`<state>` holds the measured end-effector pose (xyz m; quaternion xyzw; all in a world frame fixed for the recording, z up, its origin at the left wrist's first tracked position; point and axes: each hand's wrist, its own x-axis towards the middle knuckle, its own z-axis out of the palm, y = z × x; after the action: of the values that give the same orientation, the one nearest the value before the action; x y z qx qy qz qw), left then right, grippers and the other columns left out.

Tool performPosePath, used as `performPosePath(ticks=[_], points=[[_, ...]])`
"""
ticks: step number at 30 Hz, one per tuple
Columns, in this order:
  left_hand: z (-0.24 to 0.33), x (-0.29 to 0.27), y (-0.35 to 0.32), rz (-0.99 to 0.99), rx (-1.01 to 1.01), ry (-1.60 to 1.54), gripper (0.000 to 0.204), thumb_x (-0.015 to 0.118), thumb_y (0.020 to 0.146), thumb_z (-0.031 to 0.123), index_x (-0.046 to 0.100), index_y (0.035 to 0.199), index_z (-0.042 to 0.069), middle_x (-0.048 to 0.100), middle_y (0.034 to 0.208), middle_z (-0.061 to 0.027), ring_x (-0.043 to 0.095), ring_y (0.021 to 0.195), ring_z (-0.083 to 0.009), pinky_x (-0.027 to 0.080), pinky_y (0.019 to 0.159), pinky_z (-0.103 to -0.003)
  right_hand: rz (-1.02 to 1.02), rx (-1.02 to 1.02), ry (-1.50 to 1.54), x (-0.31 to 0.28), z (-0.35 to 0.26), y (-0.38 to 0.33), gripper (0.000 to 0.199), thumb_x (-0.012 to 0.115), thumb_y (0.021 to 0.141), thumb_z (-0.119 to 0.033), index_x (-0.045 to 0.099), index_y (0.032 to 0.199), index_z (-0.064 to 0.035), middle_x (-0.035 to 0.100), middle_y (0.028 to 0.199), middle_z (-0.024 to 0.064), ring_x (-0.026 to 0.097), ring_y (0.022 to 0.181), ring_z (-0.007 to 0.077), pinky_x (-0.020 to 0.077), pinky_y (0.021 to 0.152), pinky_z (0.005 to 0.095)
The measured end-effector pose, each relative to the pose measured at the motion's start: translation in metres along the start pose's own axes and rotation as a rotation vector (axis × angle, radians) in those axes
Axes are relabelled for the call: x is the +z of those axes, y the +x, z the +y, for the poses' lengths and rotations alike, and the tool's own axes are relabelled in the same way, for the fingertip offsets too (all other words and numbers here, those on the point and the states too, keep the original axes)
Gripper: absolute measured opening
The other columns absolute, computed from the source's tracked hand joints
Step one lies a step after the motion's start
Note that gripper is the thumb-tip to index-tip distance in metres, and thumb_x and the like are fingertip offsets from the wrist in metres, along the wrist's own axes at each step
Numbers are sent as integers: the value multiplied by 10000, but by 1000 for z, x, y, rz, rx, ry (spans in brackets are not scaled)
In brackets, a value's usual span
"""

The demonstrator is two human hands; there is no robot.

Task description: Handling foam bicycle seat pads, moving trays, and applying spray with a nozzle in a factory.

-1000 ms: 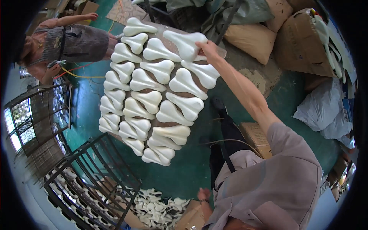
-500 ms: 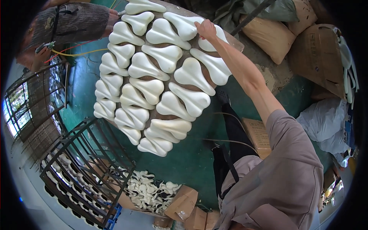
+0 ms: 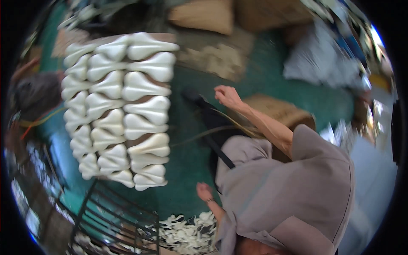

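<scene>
White foam bicycle saddle pads (image 3: 146, 87) lie in close rows on a brown board (image 3: 158, 37) left of me. Away from the board, my right hand (image 3: 229, 97) hangs over the floor near a brown carton, its fingers loosely curled with nothing showing in them. Lower in the view is my left hand (image 3: 205, 192), between the board and my body; motion smears its fingers, so their state is unclear. Neither hand touches the pads.
A black metal rack (image 3: 87, 204) stands at the lower left beside a heap of white pieces (image 3: 187, 233). Behind my right hand sits the carton (image 3: 276, 108). Grey plastic bags (image 3: 318, 59) and a tan sack (image 3: 204, 16) lie farther off. Another person's sleeve (image 3: 38, 91) shows at the left.
My right hand has left the pads at the board's edge and drawn back toward my body. My left hand has come into view. The view has turned, and the board appears farther left.
</scene>
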<state>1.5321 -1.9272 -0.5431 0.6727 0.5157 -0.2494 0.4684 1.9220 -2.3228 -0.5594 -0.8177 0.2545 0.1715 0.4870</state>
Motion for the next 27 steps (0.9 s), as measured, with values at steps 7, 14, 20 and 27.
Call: performPosePath(ticks=[7,14,20,27], points=[[100,-23,58,-246,464,108,412,616,1045,218,572,1409,29,706,1253,-109,692,1013,-188,593,753,-323,859,95,119,-163,138,-231,262,605,964,-160,730,1153,-28,779,921,101,733,773,150,575,715,318],[178,112,-93,-540,1186,409,600,748,929,200,532,1446,-12,613,1413,-185,571,1315,-315,452,1104,-413,861,636,592,-138,283,-416,234,614,951,-166,698,1120,-27,706,885,58,652,705,131,592,591,301],[167,277,-168,-619,1844,953,955,886,757,337,423,1521,-1,528,1489,-200,433,1437,-352,325,1211,-488,522,788,906,-73,326,-419,318,608,1031,-303,638,1190,-30,691,1031,93,644,801,149,572,703,321],[105,331,-170,-796,1200,1341,632,799,813,319,621,1349,35,722,1157,-232,673,1113,-418,531,975,-491,496,766,986,-81,330,-383,374,547,1065,-334,618,1245,-14,690,1055,101,661,849,187,583,743,353]])
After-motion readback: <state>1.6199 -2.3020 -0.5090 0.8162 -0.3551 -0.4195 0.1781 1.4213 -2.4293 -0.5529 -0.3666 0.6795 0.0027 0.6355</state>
